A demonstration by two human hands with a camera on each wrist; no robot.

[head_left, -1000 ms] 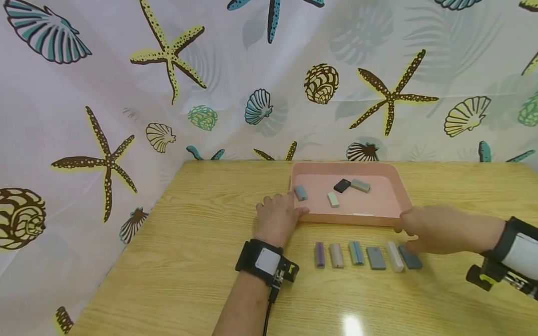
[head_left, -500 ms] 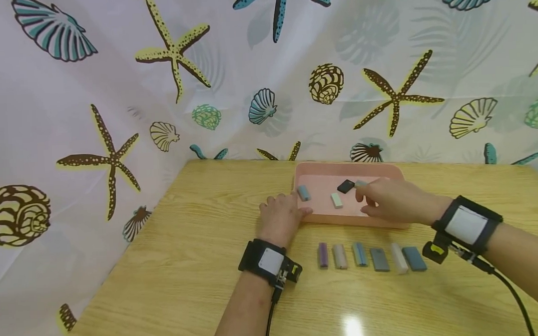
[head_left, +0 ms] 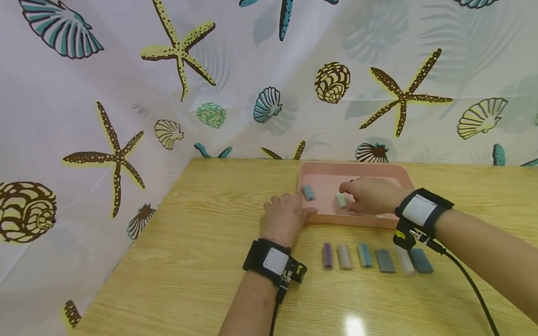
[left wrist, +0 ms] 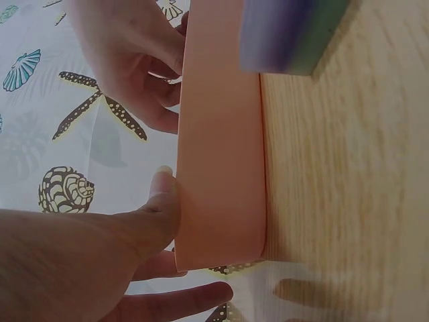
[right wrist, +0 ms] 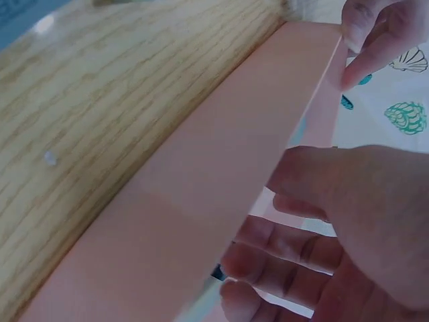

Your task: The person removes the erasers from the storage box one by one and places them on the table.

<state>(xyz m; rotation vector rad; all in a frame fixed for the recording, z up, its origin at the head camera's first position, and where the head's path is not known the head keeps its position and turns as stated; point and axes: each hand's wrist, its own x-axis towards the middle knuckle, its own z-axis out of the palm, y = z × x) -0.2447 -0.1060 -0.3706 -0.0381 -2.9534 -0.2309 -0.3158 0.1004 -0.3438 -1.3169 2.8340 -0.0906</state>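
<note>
My left hand (head_left: pixel 285 218) holds the front left corner of a shallow pink tray (head_left: pixel 330 219), its thumb (left wrist: pixel 162 191) at the rim. My right hand (head_left: pixel 371 196) reaches over the front wall into the tray, palm down with fingers loosely bent. Its thumb and index finger are right beside a small pale green block (head_left: pixel 340 200), with a gap between them. A small blue block (head_left: pixel 308 192) lies near the tray's left wall. Behind the right hand a dark block is mostly hidden. In the right wrist view the fingers (right wrist: pixel 258 265) hang inside the tray.
Before the tray, small blocks lie in a row: purple (head_left: pixel 327 256), pinkish white (head_left: pixel 344 257), striped blue (head_left: pixel 365 255), grey (head_left: pixel 385 261), white (head_left: pixel 406 263) and dark blue (head_left: pixel 421 261). A shell-patterned cloth (head_left: pixel 229 89) stands behind the wooden table (head_left: pixel 188 272).
My right hand has left the tray's front right corner and moved left over the tray, to the pale green block. The left hand has kept its place at the corner.
</note>
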